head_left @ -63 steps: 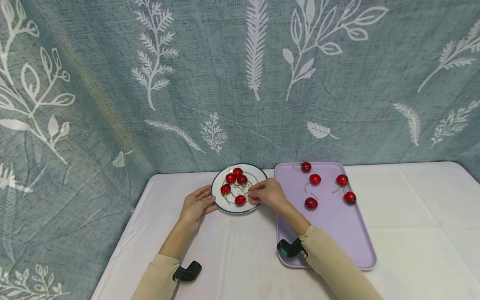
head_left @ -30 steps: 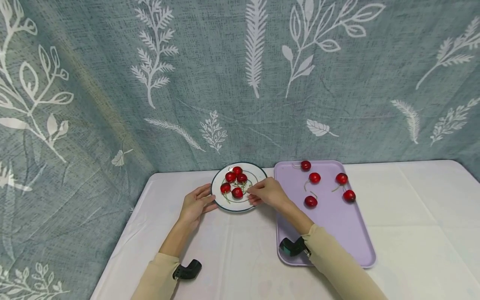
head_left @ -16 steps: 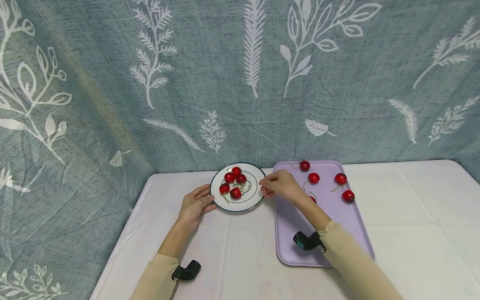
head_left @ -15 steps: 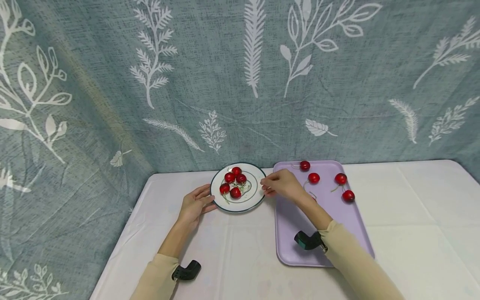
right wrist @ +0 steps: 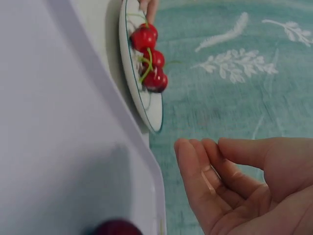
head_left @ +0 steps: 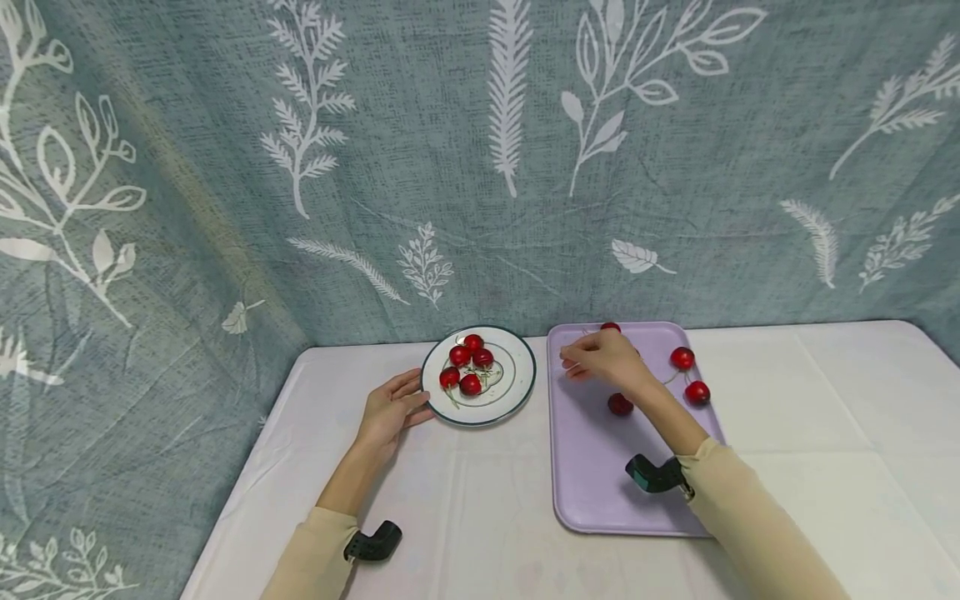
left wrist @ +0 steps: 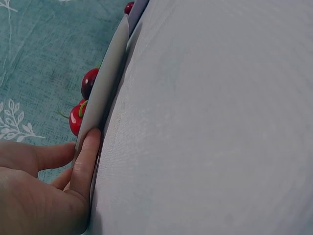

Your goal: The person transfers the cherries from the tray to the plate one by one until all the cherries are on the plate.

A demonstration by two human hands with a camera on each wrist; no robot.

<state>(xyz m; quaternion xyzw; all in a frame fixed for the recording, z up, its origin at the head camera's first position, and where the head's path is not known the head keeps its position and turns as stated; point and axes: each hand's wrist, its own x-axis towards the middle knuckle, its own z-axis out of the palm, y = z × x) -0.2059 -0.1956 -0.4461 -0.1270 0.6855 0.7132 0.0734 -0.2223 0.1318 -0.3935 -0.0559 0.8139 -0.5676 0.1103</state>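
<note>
Five cherries (head_left: 467, 366) lie on the plate (head_left: 514, 392), whose 9 o'clock rim the left hand (head_left: 390, 410) touches, fingers straight; four remain visible on the tray (head_left: 592, 467) around the empty, loosely curled right hand (head_left: 603, 360).

My right hand (head_left: 603, 360) hangs over the far left part of the lilac tray (head_left: 592, 492), fingers loosely bent and empty. Cherries (head_left: 688, 374) crowd the tray's far end; one cherry (head_left: 619, 404) lies just under my wrist. The tray's near half is bare, and so is the table (head_left: 825, 433) out to its right edge. My left hand (head_left: 390, 408) rests at the plate's (head_left: 517, 387) near left rim. A narrow strip of cloth separates plate and tray.
</note>
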